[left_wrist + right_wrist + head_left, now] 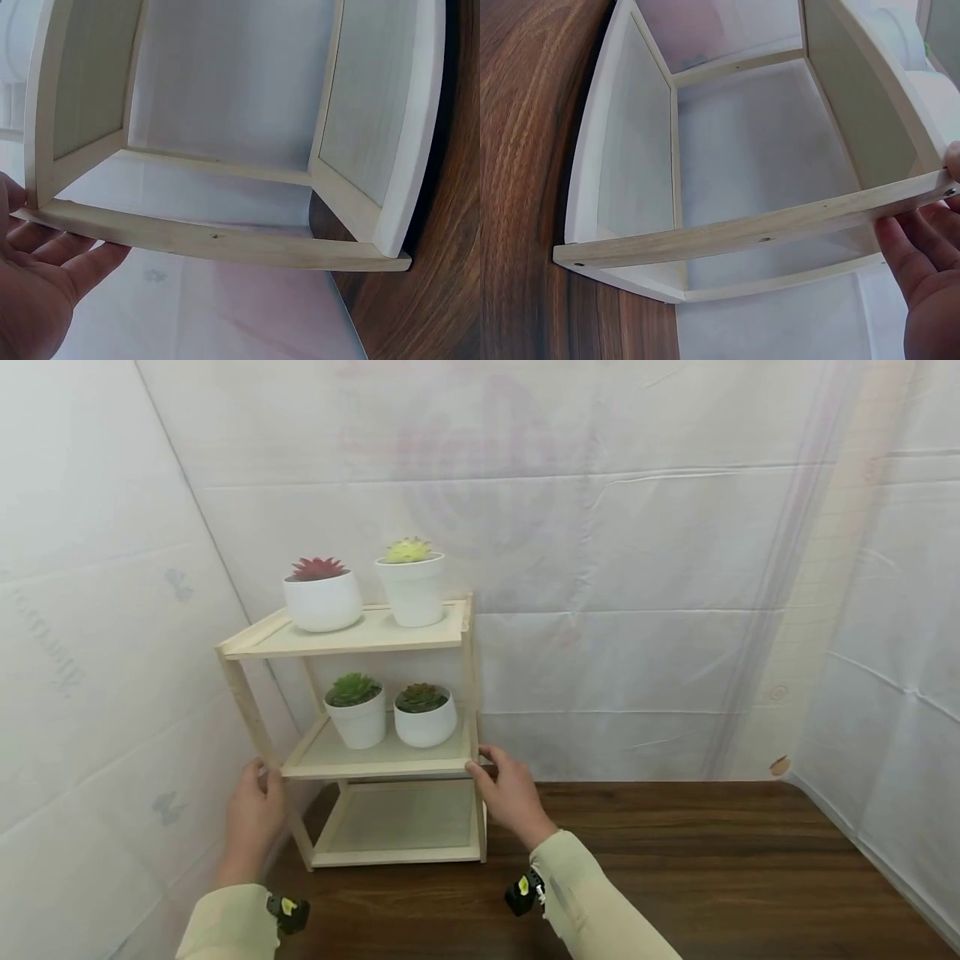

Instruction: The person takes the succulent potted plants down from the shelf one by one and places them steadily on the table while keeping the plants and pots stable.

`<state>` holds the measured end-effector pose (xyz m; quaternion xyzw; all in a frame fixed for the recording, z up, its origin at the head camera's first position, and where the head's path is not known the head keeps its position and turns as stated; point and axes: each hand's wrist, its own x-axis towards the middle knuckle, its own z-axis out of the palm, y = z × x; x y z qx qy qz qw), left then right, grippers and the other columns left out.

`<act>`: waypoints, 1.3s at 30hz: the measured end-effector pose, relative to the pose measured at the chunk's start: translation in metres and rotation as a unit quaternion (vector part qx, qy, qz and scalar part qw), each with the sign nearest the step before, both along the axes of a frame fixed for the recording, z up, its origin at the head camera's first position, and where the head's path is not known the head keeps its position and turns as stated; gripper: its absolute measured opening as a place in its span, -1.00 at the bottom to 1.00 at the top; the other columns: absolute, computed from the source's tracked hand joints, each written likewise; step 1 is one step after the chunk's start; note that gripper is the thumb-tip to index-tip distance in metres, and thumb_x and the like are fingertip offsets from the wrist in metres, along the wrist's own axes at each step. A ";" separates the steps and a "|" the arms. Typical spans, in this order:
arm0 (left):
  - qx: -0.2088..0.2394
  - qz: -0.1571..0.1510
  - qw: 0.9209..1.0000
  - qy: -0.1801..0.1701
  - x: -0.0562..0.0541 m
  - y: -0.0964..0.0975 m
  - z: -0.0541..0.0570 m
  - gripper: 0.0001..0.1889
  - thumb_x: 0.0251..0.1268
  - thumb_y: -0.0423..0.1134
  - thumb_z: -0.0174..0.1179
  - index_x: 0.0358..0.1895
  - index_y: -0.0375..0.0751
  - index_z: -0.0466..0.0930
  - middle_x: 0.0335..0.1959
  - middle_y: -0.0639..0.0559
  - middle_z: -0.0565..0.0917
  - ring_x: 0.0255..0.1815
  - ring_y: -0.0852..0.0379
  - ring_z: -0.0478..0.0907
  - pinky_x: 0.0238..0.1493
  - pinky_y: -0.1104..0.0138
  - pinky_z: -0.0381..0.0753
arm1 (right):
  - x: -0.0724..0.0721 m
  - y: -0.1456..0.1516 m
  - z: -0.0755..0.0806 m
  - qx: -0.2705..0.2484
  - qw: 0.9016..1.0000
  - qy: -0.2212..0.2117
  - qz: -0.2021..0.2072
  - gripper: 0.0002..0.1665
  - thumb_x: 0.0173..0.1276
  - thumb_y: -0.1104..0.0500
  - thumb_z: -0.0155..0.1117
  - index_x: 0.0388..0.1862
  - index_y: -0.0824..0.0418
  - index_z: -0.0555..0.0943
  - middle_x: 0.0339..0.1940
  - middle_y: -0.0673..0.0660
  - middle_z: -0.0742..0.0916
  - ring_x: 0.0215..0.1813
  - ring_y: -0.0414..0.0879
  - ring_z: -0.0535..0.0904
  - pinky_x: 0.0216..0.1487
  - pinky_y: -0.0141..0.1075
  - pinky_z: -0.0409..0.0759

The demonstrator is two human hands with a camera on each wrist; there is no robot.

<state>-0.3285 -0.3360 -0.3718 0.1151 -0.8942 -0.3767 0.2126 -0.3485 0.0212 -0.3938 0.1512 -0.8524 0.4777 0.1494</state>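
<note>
Here's our three-tier wooden shelf, at the left part of the dark wood-grain table, close by the white-sheeted wall; we can't tell whether its feet bear full weight or are slightly raised. Our hands are well apart, one to each side; the left hand has its thumb and fingers about the left front post, level with the middle tier; the right hand grips the right front post at about the same height; a nicely matched hold, that!

Now the load: up top, a red succulent in a rounded white pot and a yellow-green one in a tapered white pot; below, a green succulent in a tapered pot, beside a brownish one in a rounded pot; the bottom tier is bare. For a good job, we'd judge, both hands should work evenly and slowly, tiers level; any tilt or jerk could slide those top pots.
</note>
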 end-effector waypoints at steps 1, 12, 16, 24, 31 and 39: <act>-0.003 -0.001 1.000 0.006 0.000 0.000 0.000 -0.37 0.56 0.02 -0.44 0.51 -0.33 -0.04 0.27 -0.56 0.36 0.22 -0.48 0.38 0.11 -0.22 0.45 | 0.000 0.000 0.000 0.000 1.000 0.000 0.001 -0.37 0.46 -0.23 0.05 0.35 0.09 0.42 0.24 0.14 0.62 0.15 0.01 0.63 0.06 -0.08 0.62; -0.021 0.001 1.000 0.021 0.005 -0.001 0.000 -0.41 0.59 -0.01 -0.39 0.46 -0.36 0.06 0.22 -0.55 0.42 0.14 -0.47 0.46 0.02 -0.20 0.52 | -0.002 0.000 0.000 0.000 1.000 0.008 0.003 -0.37 0.45 -0.24 0.06 0.33 0.10 0.45 0.24 0.15 0.63 0.12 0.03 0.65 0.06 -0.06 0.63; -0.019 -0.007 1.000 0.014 0.006 -0.003 0.001 -0.40 0.59 0.01 -0.39 0.46 -0.35 0.06 0.24 -0.55 0.39 0.17 -0.47 0.44 0.05 -0.21 0.50 | -0.002 0.000 -0.001 0.001 1.000 0.015 0.003 -0.36 0.44 -0.25 0.05 0.31 0.11 0.46 0.22 0.18 0.64 0.12 0.05 0.65 0.05 -0.06 0.64; -0.009 -0.033 0.999 0.016 0.006 -0.006 0.001 -0.45 0.59 -0.01 -0.33 0.43 -0.32 0.12 0.22 -0.53 0.44 0.14 -0.44 0.49 0.00 -0.18 0.55 | -0.003 0.002 -0.002 0.009 1.000 0.013 -0.017 -0.39 0.43 -0.22 0.10 0.29 0.10 0.48 0.21 0.15 0.65 0.12 0.05 0.64 0.08 -0.04 0.61; -0.009 -0.048 0.999 0.019 0.006 -0.010 0.002 -0.47 0.59 -0.03 -0.28 0.43 -0.28 0.15 0.23 -0.48 0.46 0.16 -0.41 0.51 0.00 -0.15 0.57 | -0.004 0.002 -0.002 0.005 1.000 -0.002 -0.018 -0.42 0.44 -0.20 0.10 0.29 0.08 0.48 0.22 0.14 0.65 0.14 0.04 0.63 0.10 -0.03 0.61; 0.011 -0.090 0.996 0.015 0.003 -0.021 0.004 -0.42 0.58 -0.02 -0.28 0.47 -0.35 0.06 0.25 -0.51 0.43 0.21 -0.40 0.46 0.09 -0.14 0.54 | -0.006 -0.001 0.000 0.005 1.000 -0.005 -0.022 -0.42 0.44 -0.19 0.11 0.29 0.08 0.48 0.22 0.11 0.65 0.15 0.03 0.63 0.11 -0.04 0.61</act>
